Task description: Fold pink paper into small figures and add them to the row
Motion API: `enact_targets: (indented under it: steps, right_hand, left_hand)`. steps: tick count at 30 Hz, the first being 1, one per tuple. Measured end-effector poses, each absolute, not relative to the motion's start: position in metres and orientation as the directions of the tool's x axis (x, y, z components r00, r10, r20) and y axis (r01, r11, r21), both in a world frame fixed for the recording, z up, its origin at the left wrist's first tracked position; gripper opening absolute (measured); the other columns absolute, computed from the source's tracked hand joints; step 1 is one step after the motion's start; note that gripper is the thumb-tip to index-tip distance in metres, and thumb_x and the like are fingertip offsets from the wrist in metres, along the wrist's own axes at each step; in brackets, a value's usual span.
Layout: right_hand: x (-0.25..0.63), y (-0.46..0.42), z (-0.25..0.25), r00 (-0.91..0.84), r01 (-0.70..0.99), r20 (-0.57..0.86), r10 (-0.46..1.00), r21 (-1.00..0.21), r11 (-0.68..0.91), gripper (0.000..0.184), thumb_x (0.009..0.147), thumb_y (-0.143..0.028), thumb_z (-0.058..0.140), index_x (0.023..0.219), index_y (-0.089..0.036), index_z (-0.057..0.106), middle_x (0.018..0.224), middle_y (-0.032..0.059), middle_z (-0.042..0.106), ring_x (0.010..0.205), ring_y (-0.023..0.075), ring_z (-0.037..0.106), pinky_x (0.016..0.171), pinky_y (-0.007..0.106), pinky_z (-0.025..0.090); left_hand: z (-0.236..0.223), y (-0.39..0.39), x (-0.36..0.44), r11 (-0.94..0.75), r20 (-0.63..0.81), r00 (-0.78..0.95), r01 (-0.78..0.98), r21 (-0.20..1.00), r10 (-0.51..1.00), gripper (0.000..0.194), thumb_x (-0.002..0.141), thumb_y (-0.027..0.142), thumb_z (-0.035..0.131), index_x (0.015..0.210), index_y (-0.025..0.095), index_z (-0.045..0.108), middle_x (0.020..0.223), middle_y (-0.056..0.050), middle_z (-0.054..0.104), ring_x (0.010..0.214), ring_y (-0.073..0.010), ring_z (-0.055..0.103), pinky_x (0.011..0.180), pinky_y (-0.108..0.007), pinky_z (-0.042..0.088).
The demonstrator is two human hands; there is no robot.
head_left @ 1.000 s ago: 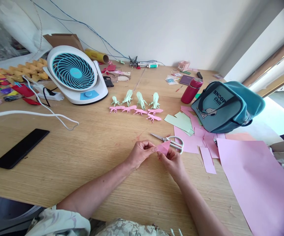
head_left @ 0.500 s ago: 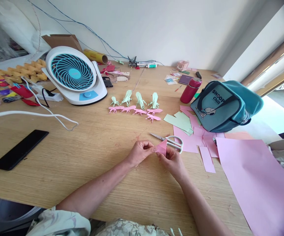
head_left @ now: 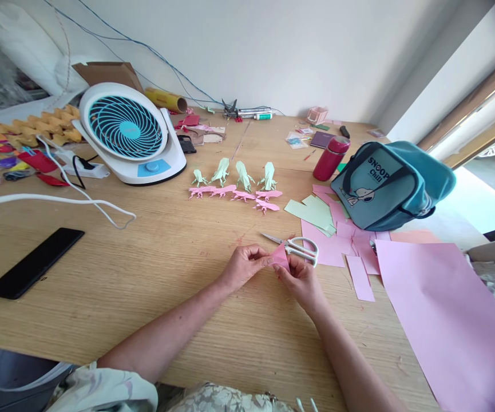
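A small folded piece of pink paper (head_left: 280, 257) is pinched between both hands above the wooden table. My left hand (head_left: 247, 265) grips its left side between thumb and fingers. On its lower right, my right hand (head_left: 300, 280) holds it the same way, and the fingertips cover parts of the paper. White-handled scissors (head_left: 302, 249) lie just behind my right hand, blades pointing left. Farther back stand several pale green folded-paper insects (head_left: 244, 175), with a row of pink folded-paper insects (head_left: 242, 195) in front of them.
Pink and green paper scraps (head_left: 324, 243) spread to the right, beside a large pink sheet (head_left: 440, 309). Behind them are a teal bag (head_left: 384, 189) and a red flask (head_left: 331, 158). A white fan (head_left: 129, 131), a white cable (head_left: 88, 200) and a black flat device (head_left: 35, 263) occupy the left.
The pink paper's upper tip has tilted slightly to the left and down between the fingers. Both hands keep their grip in nearly the same place.
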State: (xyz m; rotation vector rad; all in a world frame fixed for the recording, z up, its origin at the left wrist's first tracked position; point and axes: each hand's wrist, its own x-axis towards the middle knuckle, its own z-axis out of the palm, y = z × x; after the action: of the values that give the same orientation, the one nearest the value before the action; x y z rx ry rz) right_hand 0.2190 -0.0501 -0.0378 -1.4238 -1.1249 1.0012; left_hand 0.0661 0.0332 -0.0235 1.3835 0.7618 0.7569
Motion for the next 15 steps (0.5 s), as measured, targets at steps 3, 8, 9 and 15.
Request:
enact_targets:
  steps: [3,8,9,15]
  right_hand:
    - [0.2212,-0.0506,-0.0376,0.209,0.154,-0.012,0.978,-0.987,-0.044,0.036,0.08,-0.048,0.069,0.065,-0.02,0.053,0.059,-0.0028,0.045,0.054,0.0117,0.034,0.05,0.026,0.024]
    - [0.225,-0.0512,-0.035,0.163,0.17,0.002,0.987,-0.985,-0.026,0.034,0.083,-0.048,0.066,0.067,-0.02,0.053,0.061,-0.0022,0.044,0.056,0.0123,0.034,0.051,0.027,0.025]
    - [0.2255,-0.0514,-0.0342,0.155,0.181,0.003,0.988,-0.983,-0.025,0.034,0.083,-0.047,0.066,0.067,-0.02,0.053,0.061,-0.0025,0.043,0.056,0.0121,0.034,0.051,0.027,0.024]
    - [0.2249,-0.0519,-0.0304,0.165,0.216,-0.003,0.986,-0.976,-0.039,0.035,0.08,-0.045,0.069,0.063,-0.02,0.051,0.059,-0.0042,0.038,0.054,0.0112,0.03,0.049,0.026,0.02]
  left_hand:
    - [-0.024,0.0329,0.0652,0.032,-0.024,0.56,-0.004,0.999,0.828,0.034,0.069,0.046,0.078,0.067,0.013,0.07,0.063,0.0,0.062,0.061,-0.011,0.051,0.06,-0.022,0.04]
    - [-0.024,0.0335,0.0645,0.07,-0.051,0.577,-0.012,0.997,0.815,0.036,0.068,0.046,0.079,0.065,0.012,0.07,0.062,0.0,0.061,0.059,-0.0101,0.049,0.058,-0.021,0.038]
    - [-0.0237,0.0344,0.0642,0.091,-0.068,0.588,-0.01,0.996,0.806,0.035,0.066,0.046,0.08,0.066,0.012,0.07,0.062,0.0,0.061,0.058,-0.0098,0.049,0.058,-0.021,0.038]
    - [-0.0233,0.0376,0.0636,0.119,-0.1,0.589,0.006,0.993,0.802,0.034,0.064,0.043,0.083,0.064,0.011,0.069,0.06,0.001,0.062,0.057,-0.0088,0.05,0.057,-0.02,0.036]
